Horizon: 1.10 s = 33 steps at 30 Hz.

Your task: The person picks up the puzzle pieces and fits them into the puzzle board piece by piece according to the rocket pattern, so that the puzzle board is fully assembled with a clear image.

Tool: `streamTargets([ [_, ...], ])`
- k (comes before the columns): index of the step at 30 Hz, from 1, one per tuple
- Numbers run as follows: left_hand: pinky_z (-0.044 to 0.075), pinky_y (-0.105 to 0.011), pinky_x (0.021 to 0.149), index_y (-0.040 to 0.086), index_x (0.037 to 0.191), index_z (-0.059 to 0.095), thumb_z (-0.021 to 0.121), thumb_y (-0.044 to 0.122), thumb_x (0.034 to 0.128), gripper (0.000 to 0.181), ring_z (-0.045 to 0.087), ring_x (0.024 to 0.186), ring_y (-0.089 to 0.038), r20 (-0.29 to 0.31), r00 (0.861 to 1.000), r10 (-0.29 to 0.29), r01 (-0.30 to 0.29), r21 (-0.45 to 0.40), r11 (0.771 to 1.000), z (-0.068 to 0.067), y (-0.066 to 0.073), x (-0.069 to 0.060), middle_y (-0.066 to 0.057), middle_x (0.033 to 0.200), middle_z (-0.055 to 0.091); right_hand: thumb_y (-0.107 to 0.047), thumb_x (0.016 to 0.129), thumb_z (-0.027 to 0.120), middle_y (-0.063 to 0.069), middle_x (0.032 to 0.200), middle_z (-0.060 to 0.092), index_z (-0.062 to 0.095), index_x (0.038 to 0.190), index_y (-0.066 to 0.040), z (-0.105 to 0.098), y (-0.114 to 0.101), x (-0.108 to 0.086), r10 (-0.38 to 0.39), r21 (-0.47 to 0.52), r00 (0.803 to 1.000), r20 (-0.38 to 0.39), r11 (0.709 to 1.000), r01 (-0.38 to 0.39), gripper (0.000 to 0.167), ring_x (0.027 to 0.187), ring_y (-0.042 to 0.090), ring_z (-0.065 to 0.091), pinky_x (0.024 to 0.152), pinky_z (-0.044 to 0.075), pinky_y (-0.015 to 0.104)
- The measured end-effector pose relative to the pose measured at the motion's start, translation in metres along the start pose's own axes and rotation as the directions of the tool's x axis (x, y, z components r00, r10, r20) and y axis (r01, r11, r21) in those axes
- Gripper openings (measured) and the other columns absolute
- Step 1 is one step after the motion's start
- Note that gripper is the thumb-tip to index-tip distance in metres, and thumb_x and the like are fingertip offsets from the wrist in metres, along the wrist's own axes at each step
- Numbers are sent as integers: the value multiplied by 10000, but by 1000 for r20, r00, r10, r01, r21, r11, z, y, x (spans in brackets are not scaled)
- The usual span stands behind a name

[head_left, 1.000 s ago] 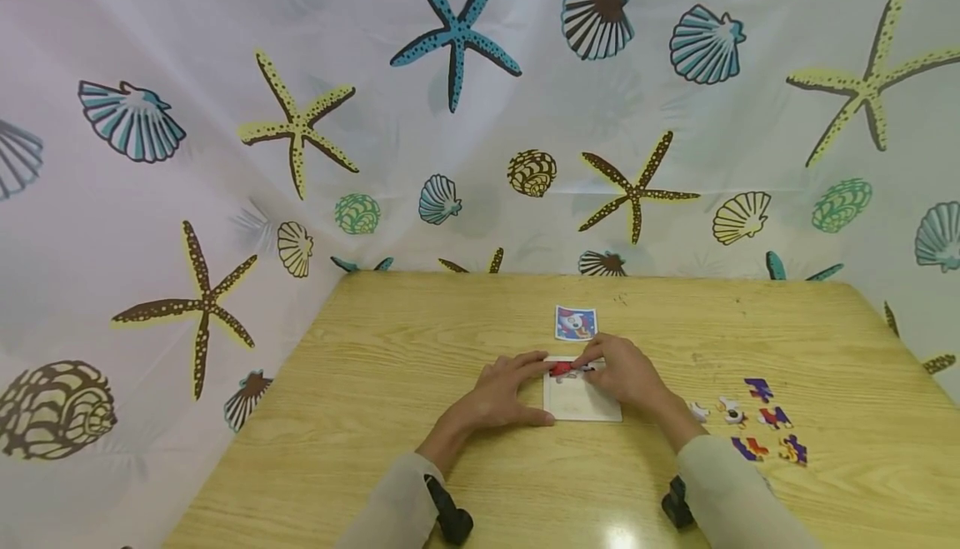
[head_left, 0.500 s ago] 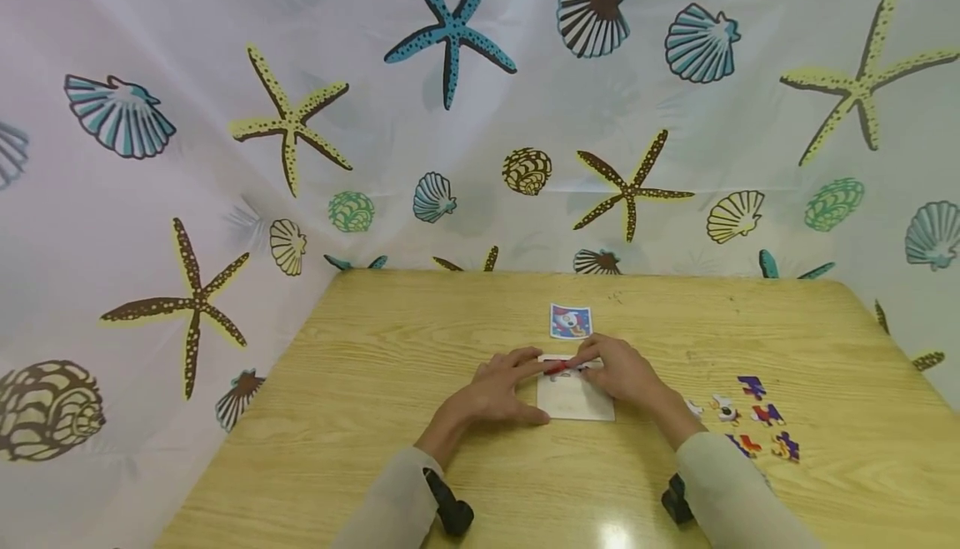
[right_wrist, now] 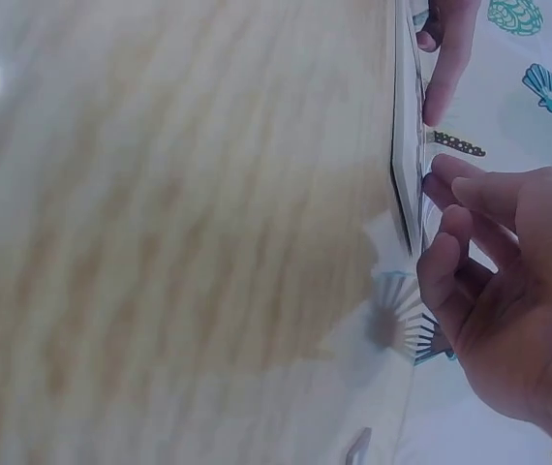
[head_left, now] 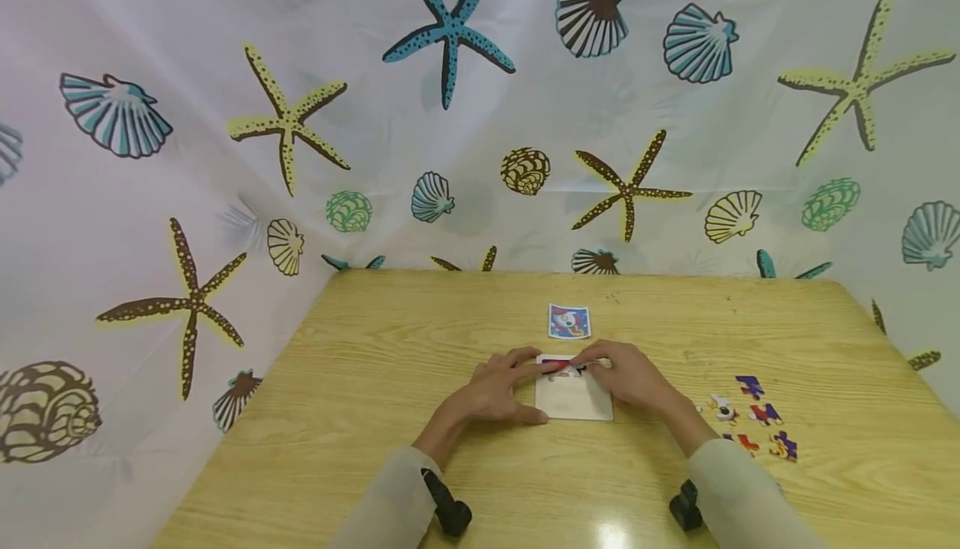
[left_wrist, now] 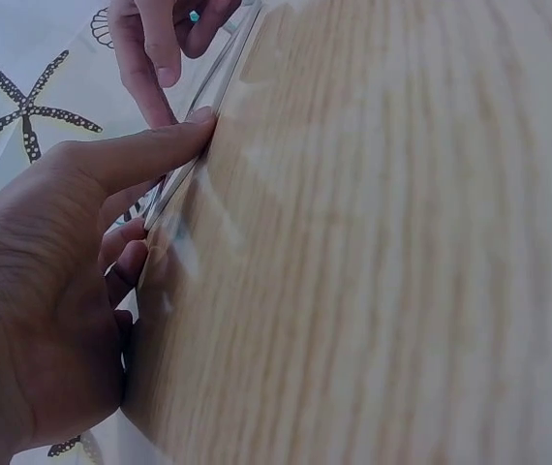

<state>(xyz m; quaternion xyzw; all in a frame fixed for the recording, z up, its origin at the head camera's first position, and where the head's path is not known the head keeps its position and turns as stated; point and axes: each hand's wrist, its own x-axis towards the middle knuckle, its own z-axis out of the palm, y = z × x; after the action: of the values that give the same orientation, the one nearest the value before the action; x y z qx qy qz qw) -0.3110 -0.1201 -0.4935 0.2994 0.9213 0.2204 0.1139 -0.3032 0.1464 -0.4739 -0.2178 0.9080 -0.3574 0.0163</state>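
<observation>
A white square puzzle tray (head_left: pixel 573 399) lies on the table, with colourful puzzle pieces (head_left: pixel 566 371) along its far edge. My left hand (head_left: pixel 491 395) braces the tray's left side. Its thumb touches the near left edge, while the outstretched index finger rests on the pieces. Over the far right part is my right hand (head_left: pixel 626 374), its index fingertip touching the pieces close to the left fingertip. The right thumb sits just beside it, and no piece shows between them. In the left wrist view the left thumb (left_wrist: pixel 150 155) lies straight against the tray rim. The right fingers partly cover the pieces.
Behind the tray lies a small picture card (head_left: pixel 569 321) of a white cartoon figure. Several loose puzzle pieces (head_left: pixel 765 414) are spread on the wooden table (head_left: pixel 375 416) to the right, some partly behind the right forearm. A patterned curtain (head_left: pixel 450 224) closes off the back.
My right hand has shifted slightly right along the tray, and more of the pieces shows beneath its fingers. The left hand stays on the tray. The whole view has drifted slightly.
</observation>
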Motion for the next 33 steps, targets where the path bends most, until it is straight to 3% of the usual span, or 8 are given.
streamTargets([
  [15, 281, -650, 1120, 390, 1604, 395, 745, 576, 883, 822, 330, 1462, -413, -4, 1000, 3, -3, -4, 1000, -2, 1, 0, -49, 1677, 304, -115, 1069, 562, 206, 1416, 623, 716, 1296, -57, -17, 21, -20, 60, 100, 997, -57, 993, -54, 281, 1358, 421, 533, 1049, 465, 568],
  [18, 282, -634, 1121, 393, 1602, 398, 751, 578, 879, 826, 344, 1441, -388, -2, 1000, -4, 4, -9, 1000, -2, 2, -1, -38, 1681, 301, -125, 1068, 571, 215, 1418, 618, 700, 1320, -52, -21, 24, -24, 80, 132, 996, -48, 989, -73, 292, 907, 299, 686, 749, 552, 430],
  [20, 281, -623, 1120, 391, 1600, 404, 759, 573, 875, 828, 353, 1423, -372, -3, 1000, -8, 8, -18, 1000, -2, 3, -2, -33, 1681, 299, -121, 1069, 569, 218, 1412, 619, 688, 1335, -47, -24, 25, -26, 99, 154, 994, -37, 984, -92, 300, 608, 212, 533, 558, 473, 357],
  [23, 279, -615, 1119, 389, 1597, 411, 768, 572, 868, 832, 359, 1405, -356, -4, 1000, -12, 12, -30, 999, -2, 4, -3, -28, 1681, 299, -125, 1069, 569, 198, 1390, 639, 684, 1338, -50, -27, 27, -29, 110, 139, 993, -31, 985, -104, 302, 659, 258, 586, 604, 506, 376],
  [25, 284, -615, 1112, 388, 1597, 412, 769, 575, 864, 836, 364, 1400, -355, -7, 1000, -11, 10, -29, 1000, -1, 3, -3, -29, 1678, 305, -128, 1067, 574, 180, 1372, 655, 683, 1337, -46, -30, 28, -31, 109, 124, 994, -31, 987, -104, 303, 1017, 356, 674, 839, 548, 467],
  [27, 286, -619, 1110, 392, 1597, 410, 763, 585, 862, 837, 363, 1405, -358, -7, 1000, -8, 8, -27, 1000, -1, 2, -3, -27, 1678, 305, -139, 1063, 583, 162, 1352, 672, 680, 1339, -41, -31, 30, -32, 102, 103, 994, -33, 990, -98, 308, 1346, 417, 534, 1048, 456, 561],
  [31, 277, -638, 1120, 397, 1597, 407, 756, 588, 863, 835, 344, 1438, -382, -5, 1000, -5, 5, -30, 1000, 0, 1, -2, -27, 1683, 299, -173, 1059, 600, 154, 1344, 678, 673, 1352, -44, -34, 33, -36, 115, 99, 993, -24, 989, -112, 329, 1251, 458, 587, 1029, 463, 602],
  [33, 269, -649, 1123, 392, 1597, 411, 760, 578, 864, 832, 329, 1457, -399, -7, 1000, -2, 2, -33, 999, 0, 0, -2, -28, 1682, 299, -186, 1054, 610, 166, 1370, 661, 669, 1359, -51, -36, 35, -39, 131, 111, 991, -19, 986, -128, 339, 978, 418, 659, 848, 549, 522],
])
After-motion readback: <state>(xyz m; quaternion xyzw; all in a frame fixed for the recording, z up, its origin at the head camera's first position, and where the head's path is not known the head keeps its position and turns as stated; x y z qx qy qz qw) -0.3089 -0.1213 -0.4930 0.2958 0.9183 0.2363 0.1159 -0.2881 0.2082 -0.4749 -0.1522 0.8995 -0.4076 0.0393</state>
